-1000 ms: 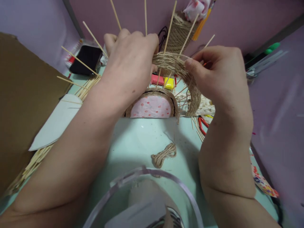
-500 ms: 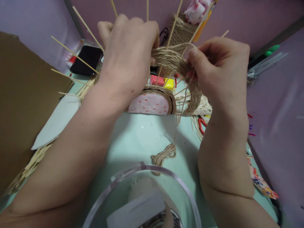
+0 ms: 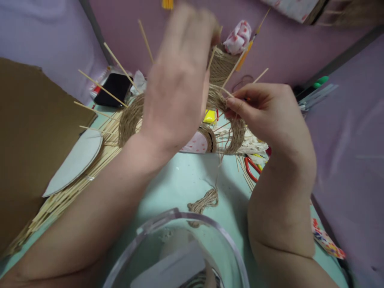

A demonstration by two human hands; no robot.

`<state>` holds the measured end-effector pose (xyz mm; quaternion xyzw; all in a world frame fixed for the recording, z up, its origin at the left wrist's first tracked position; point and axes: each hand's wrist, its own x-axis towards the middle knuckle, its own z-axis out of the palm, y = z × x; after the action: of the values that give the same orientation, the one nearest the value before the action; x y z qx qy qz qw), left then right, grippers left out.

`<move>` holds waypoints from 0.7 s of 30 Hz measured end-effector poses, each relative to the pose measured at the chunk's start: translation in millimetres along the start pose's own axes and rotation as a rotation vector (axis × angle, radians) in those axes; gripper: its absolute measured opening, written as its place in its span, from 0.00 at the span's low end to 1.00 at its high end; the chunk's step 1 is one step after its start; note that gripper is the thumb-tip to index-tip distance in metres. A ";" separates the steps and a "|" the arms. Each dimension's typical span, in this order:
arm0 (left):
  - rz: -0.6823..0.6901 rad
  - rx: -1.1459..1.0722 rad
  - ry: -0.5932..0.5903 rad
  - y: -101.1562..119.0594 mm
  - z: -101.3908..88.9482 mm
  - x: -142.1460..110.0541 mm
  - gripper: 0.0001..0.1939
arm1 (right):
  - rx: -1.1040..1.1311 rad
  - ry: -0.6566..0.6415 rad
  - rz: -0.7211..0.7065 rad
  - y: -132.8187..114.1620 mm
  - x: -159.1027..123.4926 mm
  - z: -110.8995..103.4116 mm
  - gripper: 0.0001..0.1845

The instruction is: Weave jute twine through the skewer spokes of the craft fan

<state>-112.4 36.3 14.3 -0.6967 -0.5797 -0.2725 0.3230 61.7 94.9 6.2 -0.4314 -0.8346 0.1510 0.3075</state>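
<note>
An arch of woven jute twine stands around thin wooden sticks that fan outward and up. My right hand pinches a strand of twine at the arch's upper right, thumb against forefinger. In front of the arch's middle is my left hand, raised beside the upright sticks; motion smears its fingers, and whatever they touch is hidden. Under the arch sits a half-round piece with pink dotted cloth and a twine rim, partly covered by my left hand. A loose twine hank lies on the table, its strand running up toward the arch.
In front stands a clear round container with items inside. Cardboard, a white curved card and many sticks lie left. A black tray-like object and a twine spool are behind; red-handled scissors lie right.
My left hand has risen and moved right, uncovering the arch's left side. My right hand and the twine it pinches sit slightly lower in view, which has shifted.
</note>
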 end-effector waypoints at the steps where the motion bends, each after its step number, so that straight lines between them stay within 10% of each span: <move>1: -0.035 -0.070 -0.024 1.5 4.8 -1.7 0.25 | -0.004 -0.005 0.001 0.2 0.2 -0.1 0.09; 8: -0.260 -0.523 -0.306 -4.0 28.3 -8.8 0.30 | -0.012 -0.047 0.028 0.4 0.5 -1.0 0.10; 21: -0.325 -0.565 -0.355 -0.7 28.0 -3.2 0.19 | 0.109 0.076 0.110 -4.8 -3.7 -12.0 0.07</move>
<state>-113.6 55.8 -6.1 -0.6937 -0.6317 -0.3443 -0.0352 68.1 89.0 16.5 -0.4646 -0.7879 0.1966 0.3531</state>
